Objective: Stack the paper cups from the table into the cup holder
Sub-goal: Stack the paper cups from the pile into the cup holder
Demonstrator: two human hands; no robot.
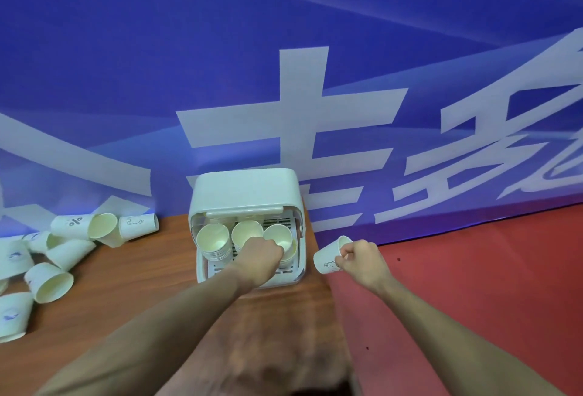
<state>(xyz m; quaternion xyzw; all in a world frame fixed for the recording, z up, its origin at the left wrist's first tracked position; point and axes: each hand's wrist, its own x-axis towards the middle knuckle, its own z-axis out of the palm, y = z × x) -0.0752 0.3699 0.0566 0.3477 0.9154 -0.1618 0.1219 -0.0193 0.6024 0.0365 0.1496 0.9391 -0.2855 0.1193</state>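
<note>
On the far left of the table [132,288] I see loose cups [50,282] lying on their sides in a messy pile, some with their mouths toward me. They lie well apart from the holder, so I think they are the ones waiting to be picked up. Next comes the holder [243,193], a white box with its lid tipped up and back, which leaves the front open so cups can go in. Inside it are three stacks [213,239] side by side, mouths facing out. My left hand [258,258] is curled at the right stack, and its fingers seem to pinch the rim of the top cup, maybe to push it down snug. Just past the table edge, my right hand [362,261] holds one cup [329,256] on its side in the air, fingers wrapped at its rim. I think it waits there, close by, to go in next.
</note>
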